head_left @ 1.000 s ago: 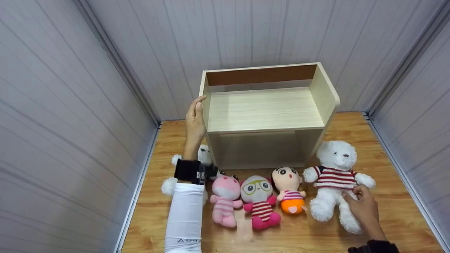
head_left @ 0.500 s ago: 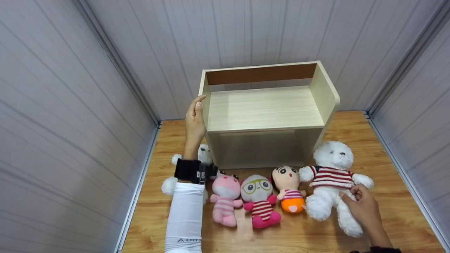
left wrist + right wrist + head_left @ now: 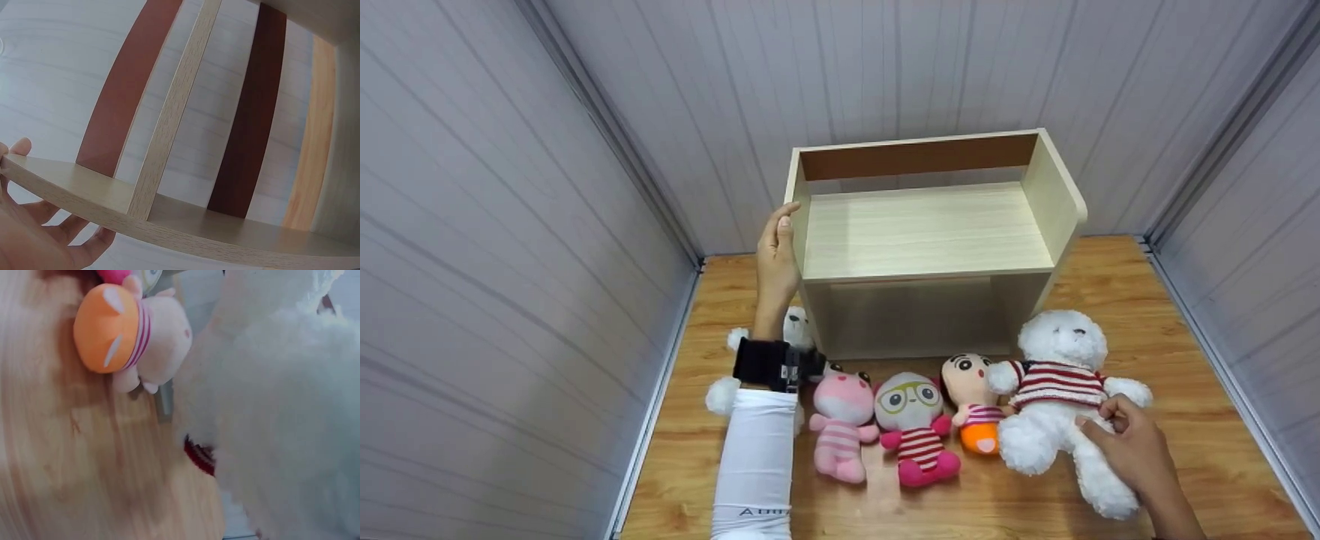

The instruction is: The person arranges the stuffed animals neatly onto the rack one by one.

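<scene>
Pinched at the leg between thumb and fingers of the right hand (image 3: pixel 1132 442), the white bear (image 3: pixel 1061 379) has shifted left, its paw now overlapping the doll (image 3: pixel 979 424). Fingers of the left hand (image 3: pixel 777 259) clamp the shelf's (image 3: pixel 926 232) side. Wooden floor (image 3: pixel 1189 390) lies beneath, pale panelled walls (image 3: pixel 922 67) around.

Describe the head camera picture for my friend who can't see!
A person's right hand holds a fluffy white teddy bear in a red-striped sweater; the left hand holds a pale wooden shelf. Three striped plush dolls lie in front of it.
</scene>
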`<state>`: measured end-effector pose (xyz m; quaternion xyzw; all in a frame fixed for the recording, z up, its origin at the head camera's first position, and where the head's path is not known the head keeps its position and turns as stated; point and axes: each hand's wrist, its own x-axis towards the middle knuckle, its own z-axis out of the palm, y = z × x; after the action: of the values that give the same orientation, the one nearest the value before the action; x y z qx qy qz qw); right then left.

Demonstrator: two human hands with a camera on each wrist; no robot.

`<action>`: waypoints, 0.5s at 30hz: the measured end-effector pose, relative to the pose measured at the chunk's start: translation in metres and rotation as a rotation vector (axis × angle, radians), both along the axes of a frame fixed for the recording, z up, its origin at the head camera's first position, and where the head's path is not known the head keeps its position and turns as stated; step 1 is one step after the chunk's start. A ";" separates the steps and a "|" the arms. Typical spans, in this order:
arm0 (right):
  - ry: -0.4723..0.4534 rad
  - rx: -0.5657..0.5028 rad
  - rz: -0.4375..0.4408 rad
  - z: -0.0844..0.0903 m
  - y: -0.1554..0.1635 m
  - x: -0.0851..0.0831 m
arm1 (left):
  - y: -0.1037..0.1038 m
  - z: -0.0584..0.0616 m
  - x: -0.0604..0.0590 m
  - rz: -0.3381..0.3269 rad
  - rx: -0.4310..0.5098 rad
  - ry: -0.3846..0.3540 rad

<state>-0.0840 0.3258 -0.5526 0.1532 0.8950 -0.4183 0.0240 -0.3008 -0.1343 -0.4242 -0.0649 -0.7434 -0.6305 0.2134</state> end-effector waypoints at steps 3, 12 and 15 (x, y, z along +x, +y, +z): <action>0.022 -0.022 0.022 0.004 -0.008 0.002 | -0.001 0.000 0.000 -0.003 0.005 0.005; 0.078 -0.093 0.079 0.006 -0.035 0.003 | -0.002 -0.002 0.002 0.008 -0.003 0.012; 0.084 -0.096 0.088 0.007 -0.041 0.002 | -0.002 -0.002 0.003 0.011 -0.002 0.010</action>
<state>-0.0818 0.2850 -0.5458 0.0948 0.8799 -0.4655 0.0119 -0.2983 -0.1361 -0.4258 -0.0643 -0.7434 -0.6281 0.2207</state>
